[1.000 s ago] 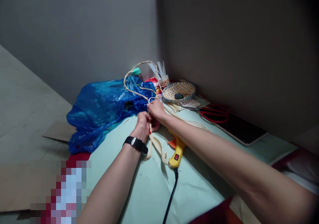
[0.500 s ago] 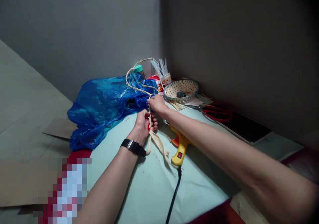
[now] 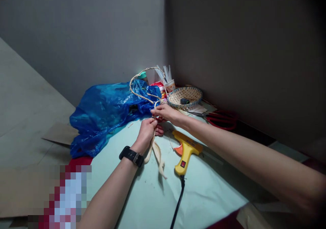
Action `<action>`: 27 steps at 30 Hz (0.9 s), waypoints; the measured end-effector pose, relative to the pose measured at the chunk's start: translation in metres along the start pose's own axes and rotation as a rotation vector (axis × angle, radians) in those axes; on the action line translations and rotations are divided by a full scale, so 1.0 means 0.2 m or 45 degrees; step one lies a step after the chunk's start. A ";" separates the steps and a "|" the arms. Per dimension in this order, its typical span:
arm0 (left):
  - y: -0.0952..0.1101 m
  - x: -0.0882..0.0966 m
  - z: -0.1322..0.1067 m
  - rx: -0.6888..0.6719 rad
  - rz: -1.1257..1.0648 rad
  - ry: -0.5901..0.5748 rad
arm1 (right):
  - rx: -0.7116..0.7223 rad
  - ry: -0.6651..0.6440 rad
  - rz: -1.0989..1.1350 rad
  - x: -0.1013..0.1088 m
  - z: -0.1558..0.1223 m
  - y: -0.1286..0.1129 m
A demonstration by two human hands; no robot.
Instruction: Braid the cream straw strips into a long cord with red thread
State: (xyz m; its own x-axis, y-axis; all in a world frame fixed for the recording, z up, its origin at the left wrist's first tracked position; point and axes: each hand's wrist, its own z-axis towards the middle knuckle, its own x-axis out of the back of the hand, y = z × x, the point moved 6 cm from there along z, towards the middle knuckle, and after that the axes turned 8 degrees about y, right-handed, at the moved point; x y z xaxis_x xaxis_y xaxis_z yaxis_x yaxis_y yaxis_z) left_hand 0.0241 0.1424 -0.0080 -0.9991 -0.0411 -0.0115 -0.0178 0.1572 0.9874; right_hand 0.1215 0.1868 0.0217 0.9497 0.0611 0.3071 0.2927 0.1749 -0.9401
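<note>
My left hand (image 3: pixel 147 130), with a black watch on its wrist, is closed around flat pale straw strips (image 3: pixel 157 154) that hang down onto the pale green table cover. Just above it, my right hand (image 3: pixel 165 113) pinches the same strips where they meet a braided straw loop (image 3: pixel 142 86). The loop arches up over the blue plastic bag (image 3: pixel 107 110). Both hands touch each other at the strips.
A yellow glue gun (image 3: pixel 186 152) with a black cord lies right of my hands. Behind are a small woven basket (image 3: pixel 187 96), red scissors (image 3: pixel 220 117), a cup of sticks (image 3: pixel 169 83) and a teal-capped bottle (image 3: pixel 142 75). Grey walls meet in the corner.
The hands stay joined on the strips, and the right hand's pinch has shifted slightly. The view has moved, so the glue gun now shows fully beside the forearm.
</note>
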 end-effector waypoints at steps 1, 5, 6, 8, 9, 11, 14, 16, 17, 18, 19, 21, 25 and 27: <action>0.00 0.01 0.00 -0.009 0.014 0.024 | -0.025 -0.028 0.017 -0.02 -0.01 0.00; -0.04 0.04 0.05 0.014 0.070 0.161 | -0.128 0.045 0.008 -0.05 -0.01 0.04; -0.05 0.04 0.07 0.036 0.077 0.190 | -0.154 0.087 -0.012 -0.05 0.00 0.06; -0.07 0.05 0.12 0.089 0.083 0.229 | -0.208 0.169 -0.065 -0.06 0.02 0.09; -0.07 0.05 0.14 0.116 0.083 0.243 | -0.236 0.201 -0.094 -0.06 0.02 0.10; -0.07 0.05 0.18 0.164 0.087 0.268 | -0.293 0.252 -0.150 -0.07 0.04 0.13; -0.07 0.05 0.21 0.209 0.086 0.302 | -0.365 0.305 -0.227 -0.07 0.07 0.13; -0.07 0.06 0.22 0.225 0.087 0.321 | -0.400 0.332 -0.269 -0.07 0.08 0.12; -0.08 0.07 0.22 0.231 0.088 0.328 | -0.413 0.344 -0.287 -0.08 0.09 0.12; -0.08 0.07 0.22 0.235 0.090 0.333 | -0.426 0.356 -0.301 -0.08 0.09 0.12; -0.08 0.07 0.22 0.239 0.092 0.336 | -0.439 0.367 -0.311 -0.08 0.10 0.11; -0.08 0.08 0.21 0.244 0.092 0.337 | -0.467 0.388 -0.322 -0.08 0.11 0.11; -0.08 0.07 0.17 0.256 0.071 0.315 | -0.523 0.427 -0.314 -0.09 0.12 0.13; -0.08 0.05 0.15 0.270 0.052 0.283 | -0.528 0.441 -0.297 -0.09 0.12 0.13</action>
State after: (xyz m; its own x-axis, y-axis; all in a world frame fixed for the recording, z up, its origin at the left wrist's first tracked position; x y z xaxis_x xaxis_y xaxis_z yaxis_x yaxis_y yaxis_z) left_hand 0.0125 0.1691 -0.0278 -0.9667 -0.2414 0.0854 -0.0087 0.3644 0.9312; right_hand 0.1100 0.2144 -0.0038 0.8155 -0.2693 0.5123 0.4514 -0.2580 -0.8542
